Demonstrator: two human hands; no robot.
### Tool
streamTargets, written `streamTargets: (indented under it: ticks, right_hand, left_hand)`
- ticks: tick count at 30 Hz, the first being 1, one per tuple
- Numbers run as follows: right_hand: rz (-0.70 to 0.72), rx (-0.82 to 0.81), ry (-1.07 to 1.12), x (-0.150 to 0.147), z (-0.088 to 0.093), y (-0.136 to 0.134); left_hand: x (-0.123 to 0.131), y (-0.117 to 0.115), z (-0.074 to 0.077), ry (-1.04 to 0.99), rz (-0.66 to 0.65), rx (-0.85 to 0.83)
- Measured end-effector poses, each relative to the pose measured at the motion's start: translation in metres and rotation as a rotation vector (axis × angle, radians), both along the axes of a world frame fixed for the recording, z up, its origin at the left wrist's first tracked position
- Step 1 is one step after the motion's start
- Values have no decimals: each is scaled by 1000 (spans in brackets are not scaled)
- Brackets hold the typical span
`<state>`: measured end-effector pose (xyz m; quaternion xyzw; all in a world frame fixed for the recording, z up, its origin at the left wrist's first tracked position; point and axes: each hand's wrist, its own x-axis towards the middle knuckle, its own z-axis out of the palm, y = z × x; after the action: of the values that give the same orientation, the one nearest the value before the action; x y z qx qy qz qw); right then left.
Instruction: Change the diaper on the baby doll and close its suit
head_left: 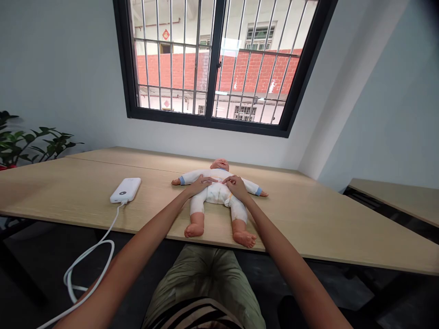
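Observation:
A baby doll (219,194) in a white suit lies on its back on the wooden table (68,192), head toward the window and bare feet at the near edge. My left hand (200,184) rests on the doll's belly with its fingers stretched flat. My right hand (236,184) lies on the doll's other side with its fingers curled and pinched at the white fabric near the waist. Both arms reach forward from below.
A white power bank (125,190) lies left of the doll, and its white cable (89,256) loops off the table's near edge. A potted plant (27,144) stands at the far left. A barred window (219,64) fills the wall behind. Another table (398,196) stands at the right.

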<state>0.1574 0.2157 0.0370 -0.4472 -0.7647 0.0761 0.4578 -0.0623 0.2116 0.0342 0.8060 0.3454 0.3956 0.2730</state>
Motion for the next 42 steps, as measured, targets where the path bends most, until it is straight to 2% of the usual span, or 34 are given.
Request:
streamTargets:
  ticks: [3, 10, 18, 31, 42]
  right_hand:
    - [19, 48, -84, 0, 1, -3]
    - [54, 80, -220, 0, -1, 3]
    - [133, 34, -157, 0, 4, 1]
    - [81, 70, -135, 0, -2, 10]
    - [147, 27, -101, 0, 2, 7]
  left_hand:
    - [0, 1, -1, -26, -12, -48]
    - [0, 2, -3, -39, 61, -56]
    - [0, -3, 0, -9, 85, -56]
    - [1, -3, 0, -32, 81, -75]
    - [1, -4, 1, -43, 69, -57]
